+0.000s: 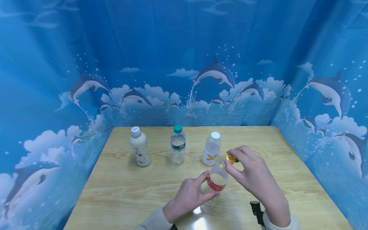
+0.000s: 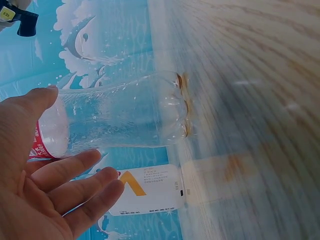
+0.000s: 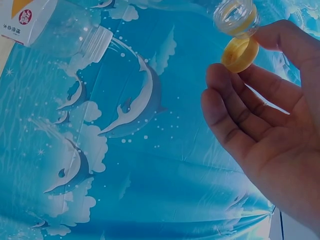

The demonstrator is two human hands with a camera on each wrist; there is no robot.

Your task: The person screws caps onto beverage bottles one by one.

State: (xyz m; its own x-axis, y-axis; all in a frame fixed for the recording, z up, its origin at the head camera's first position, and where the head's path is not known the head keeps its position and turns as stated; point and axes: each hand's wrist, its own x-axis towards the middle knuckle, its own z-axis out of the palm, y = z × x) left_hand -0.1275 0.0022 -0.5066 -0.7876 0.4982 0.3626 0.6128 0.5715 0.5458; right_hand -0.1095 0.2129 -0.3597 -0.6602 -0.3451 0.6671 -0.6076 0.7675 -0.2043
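Note:
A clear plastic bottle [image 1: 217,179] with a red label stands on the table, and my left hand [image 1: 191,193] grips it around the label between thumb and fingers. Its lower part [image 2: 125,110] looks transparent in the left wrist view. My right hand [image 1: 254,167] pinches a yellow bottle cap [image 3: 240,54] close beside the bottle's uncovered mouth [image 3: 236,19]. The cap is off the mouth and tilted, its hollow side showing; whether its rim touches the neck I cannot tell. Just behind is a white-capped bottle [image 1: 212,149] with a yellow mark on its label.
Farther left on the wooden table [image 1: 115,198] stand a clear bottle with a green cap [image 1: 178,145] and a cream-coloured bottle with a white cap [image 1: 140,147]. A blue dolphin-print curtain [image 1: 161,64] encloses the back and sides.

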